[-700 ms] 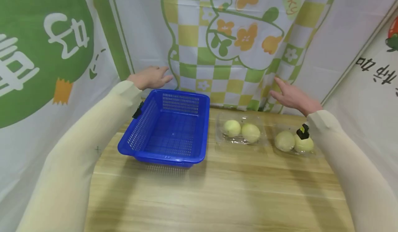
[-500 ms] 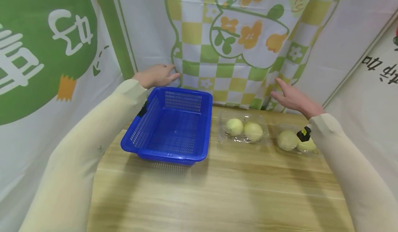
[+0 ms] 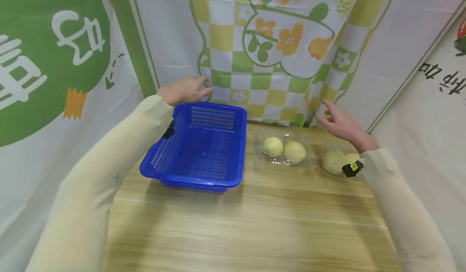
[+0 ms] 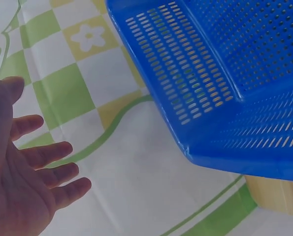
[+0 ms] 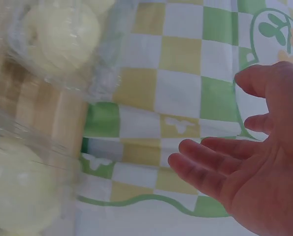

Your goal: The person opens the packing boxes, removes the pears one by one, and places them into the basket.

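Note:
My left hand [image 3: 185,90] hovers above the back left corner of a blue plastic basket [image 3: 242,150], fingers loosely extended and holding nothing. In the left wrist view the hand [image 4: 33,182] is apart from the basket's rim [image 4: 185,152]. Over the back right of the table, my right hand [image 3: 340,122] is raised with relaxed fingers and nothing in it. Below its forearm sits a clear plastic box [image 3: 333,161] with two pale yellow-green round fruits, partly hidden by the wrist camera. A second clear box [image 3: 256,158] holds two similar fruits [image 3: 295,152] beside the basket.
The wooden table [image 3: 247,223] extends toward me in front of the basket and boxes. A checked, flower-printed cloth [image 3: 251,73] hangs behind it. Printed white cloths close in the left and right sides.
My right hand has dropped slightly, its fingers a little more bent. My left hand has shifted slightly right over the basket corner. The basket and boxes stay in place.

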Demonstrator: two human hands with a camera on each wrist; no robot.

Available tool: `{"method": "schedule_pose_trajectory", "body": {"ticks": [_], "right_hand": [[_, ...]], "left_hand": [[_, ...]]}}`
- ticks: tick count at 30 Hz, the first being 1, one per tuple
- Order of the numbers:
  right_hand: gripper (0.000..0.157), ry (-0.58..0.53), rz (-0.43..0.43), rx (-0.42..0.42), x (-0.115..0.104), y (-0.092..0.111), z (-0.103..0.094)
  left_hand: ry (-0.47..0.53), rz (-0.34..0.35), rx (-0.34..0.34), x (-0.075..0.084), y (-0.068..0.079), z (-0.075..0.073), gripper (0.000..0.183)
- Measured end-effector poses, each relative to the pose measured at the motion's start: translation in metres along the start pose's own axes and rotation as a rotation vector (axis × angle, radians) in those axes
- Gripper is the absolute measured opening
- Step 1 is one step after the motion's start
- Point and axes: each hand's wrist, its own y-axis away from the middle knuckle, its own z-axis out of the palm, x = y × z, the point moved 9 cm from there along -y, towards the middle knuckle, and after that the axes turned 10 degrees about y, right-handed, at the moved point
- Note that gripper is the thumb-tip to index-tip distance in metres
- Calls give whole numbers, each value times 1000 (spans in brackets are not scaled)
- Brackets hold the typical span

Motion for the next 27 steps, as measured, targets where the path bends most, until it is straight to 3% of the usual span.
{"method": "schedule_pose_trajectory", "body": {"ticks": [6,13,20,27], "right_hand": [[75,-26,5,-34,7,12,20],[75,-178,9,-65,13,29,46],[79,-228,-1,-115,13,43,64],[82,-172,-49,-117,6,53,74]], "left_hand": [[9,28,-20,10,-3,7,64],[-16,79,-18,30,-8,10,59],[-42,101,-17,45,-12,19,55],[-44,152,-28,71,-12,26,53]]}}
